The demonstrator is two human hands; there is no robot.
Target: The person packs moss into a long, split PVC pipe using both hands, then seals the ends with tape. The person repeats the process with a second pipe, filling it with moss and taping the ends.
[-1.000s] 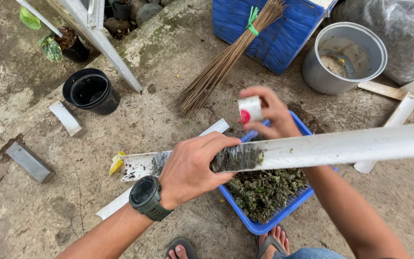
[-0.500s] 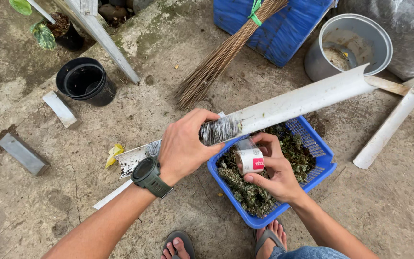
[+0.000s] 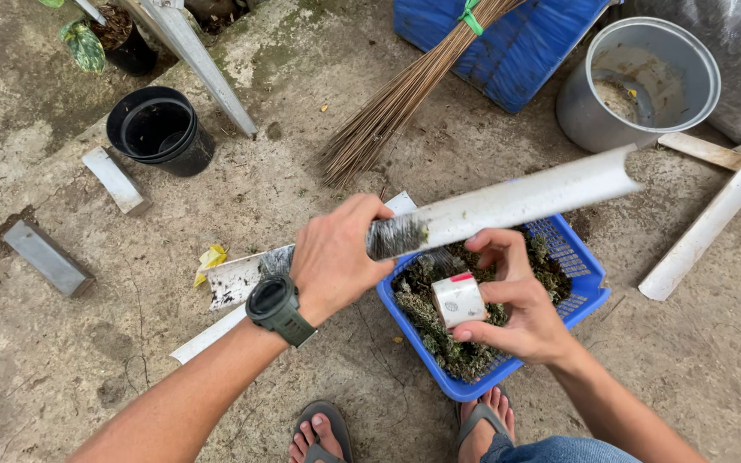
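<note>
Your left hand [image 3: 332,266] is closed tight around a long white pipe [image 3: 508,204]. The pipe is dirty near your grip and points up to the right, over a blue basket [image 3: 585,279]. Your right hand [image 3: 516,304] is curled around a small white roll [image 3: 459,298] with a red mark, right above the basket. The basket sits on the floor [image 3: 87,360] and is full of dry green moss [image 3: 439,334].

You wear a green watch [image 3: 278,307] on your left wrist. Your feet in sandals [image 3: 323,433] are just below the basket.

Under your left hand lies a white strip [image 3: 237,276], with a yellow scrap [image 3: 210,260] beside it. A stick broom [image 3: 405,94] lies above the pipe and leans on a blue box [image 3: 516,51]. A metal pot [image 3: 636,81] stands at the top right. More white strips [image 3: 705,227] lie on the right. A black pot [image 3: 158,130] stands at the top left, with a grey bar [image 3: 113,178] near it and another grey block [image 3: 47,257] farther left.

The floor is rough grey concrete, stained and dusty, outdoors.
</note>
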